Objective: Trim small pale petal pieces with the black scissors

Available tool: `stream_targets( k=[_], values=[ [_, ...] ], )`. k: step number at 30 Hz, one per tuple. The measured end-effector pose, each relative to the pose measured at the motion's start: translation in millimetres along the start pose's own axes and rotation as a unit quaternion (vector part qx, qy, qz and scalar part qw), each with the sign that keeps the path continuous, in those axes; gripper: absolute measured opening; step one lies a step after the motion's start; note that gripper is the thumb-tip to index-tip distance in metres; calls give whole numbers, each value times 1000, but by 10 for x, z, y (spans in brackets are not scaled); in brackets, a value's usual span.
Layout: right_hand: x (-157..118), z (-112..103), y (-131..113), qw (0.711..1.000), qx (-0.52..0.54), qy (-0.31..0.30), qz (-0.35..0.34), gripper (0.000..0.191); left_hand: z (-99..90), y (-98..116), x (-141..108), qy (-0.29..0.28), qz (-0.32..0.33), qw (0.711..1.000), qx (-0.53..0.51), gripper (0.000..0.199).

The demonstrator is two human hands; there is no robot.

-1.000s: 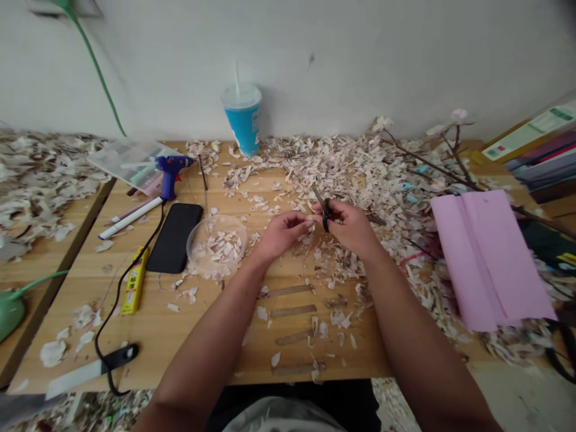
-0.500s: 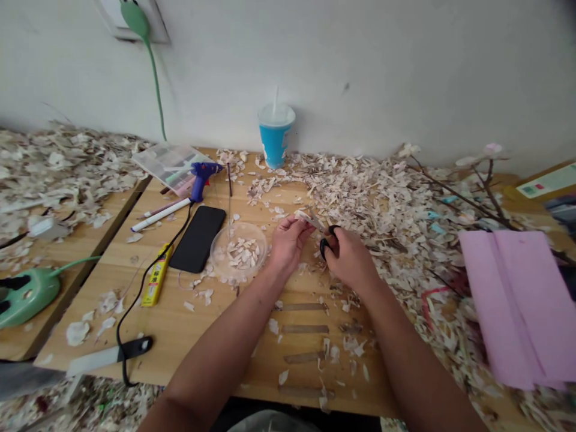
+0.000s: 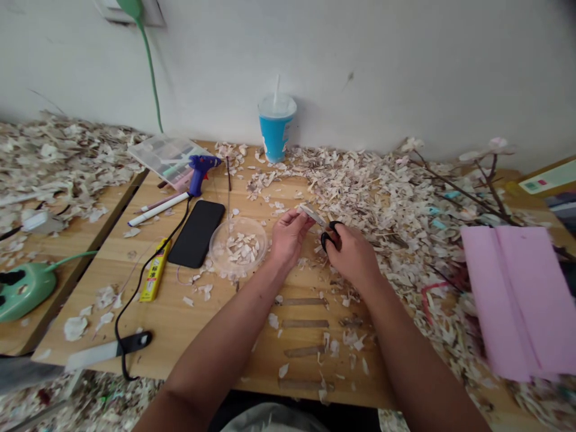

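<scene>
Yellow box (image 3: 153, 277) reading 标准, black-handled scissors (image 3: 333, 225) in right hand (image 3: 354, 255)

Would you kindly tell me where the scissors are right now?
In the head view, the scissors are near the centre, in the right hand, beside the left hand and right of the clear round dish.

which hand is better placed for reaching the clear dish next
The left hand, probably: it is closer to the clear dish, while the right hand holds the black-handled scissors.
</scene>
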State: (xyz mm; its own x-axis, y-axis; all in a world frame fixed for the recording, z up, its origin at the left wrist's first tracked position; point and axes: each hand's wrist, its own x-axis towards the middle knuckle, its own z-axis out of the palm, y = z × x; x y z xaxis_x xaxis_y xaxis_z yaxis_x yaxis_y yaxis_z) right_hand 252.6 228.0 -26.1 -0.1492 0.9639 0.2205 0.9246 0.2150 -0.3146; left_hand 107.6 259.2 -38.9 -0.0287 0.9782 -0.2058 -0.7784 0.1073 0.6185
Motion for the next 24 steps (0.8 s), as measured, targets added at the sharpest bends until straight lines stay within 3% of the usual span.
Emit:
stream_targets(
  k=[12, 24],
  values=[
    [15, -2, -7, 1000, -17, -17, 15, 15, 53, 27, -20, 23, 5, 1000, -9, 22],
    [19, 29, 10, 1000, -5, -5, 7, 12, 19, -3, 17, 8, 14, 1000, -5, 18]
  ],
)
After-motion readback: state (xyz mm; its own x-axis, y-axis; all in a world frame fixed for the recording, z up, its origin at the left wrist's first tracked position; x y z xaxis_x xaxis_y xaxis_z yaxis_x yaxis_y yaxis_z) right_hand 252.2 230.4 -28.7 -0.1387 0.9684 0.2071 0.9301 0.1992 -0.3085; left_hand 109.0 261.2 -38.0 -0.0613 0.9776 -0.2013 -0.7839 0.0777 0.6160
